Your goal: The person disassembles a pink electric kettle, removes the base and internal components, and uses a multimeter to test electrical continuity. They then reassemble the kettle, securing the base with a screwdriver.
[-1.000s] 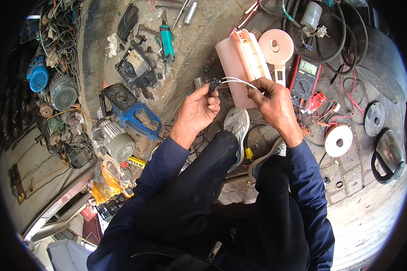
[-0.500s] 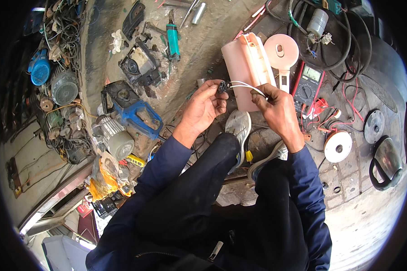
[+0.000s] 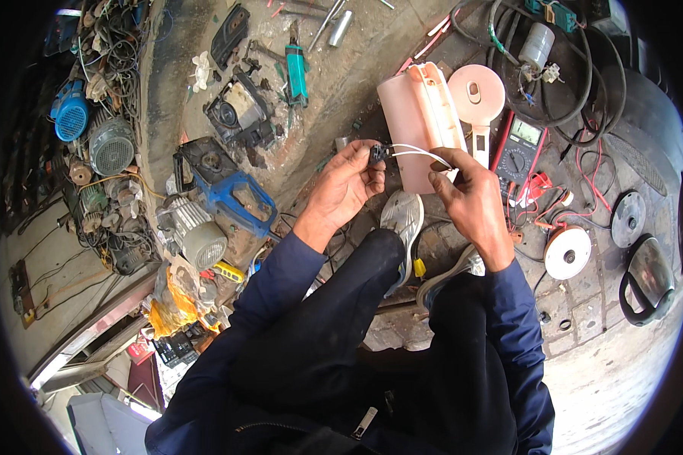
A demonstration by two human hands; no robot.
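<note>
My left hand [image 3: 340, 188] pinches a small black electrical part [image 3: 379, 154] between thumb and fingers. Two white wires [image 3: 413, 150] run from that part across to my right hand [image 3: 472, 203], whose thumb and fingers are closed on their other end. Just beyond the hands lies a pale pink plastic jug body [image 3: 406, 114] with a handle side facing up. Next to it is a matching pink lid [image 3: 478, 89]. A red-edged multimeter [image 3: 517, 148] rests to the right of my right hand, its leads tangled beside it.
At right lie a white round base [image 3: 568, 252], a dark disc [image 3: 628, 220] and a steel kettle [image 3: 649, 280]. Black cable coils [image 3: 584, 98] sit far right. A blue-handled machine [image 3: 239, 201], a green tool [image 3: 296, 76] and several motors [image 3: 112, 146] are on the left.
Both hands keep their hold on the black part and wires. My right hand has turned slightly, and the wires are a little more bowed. The whole view has shifted slightly.
</note>
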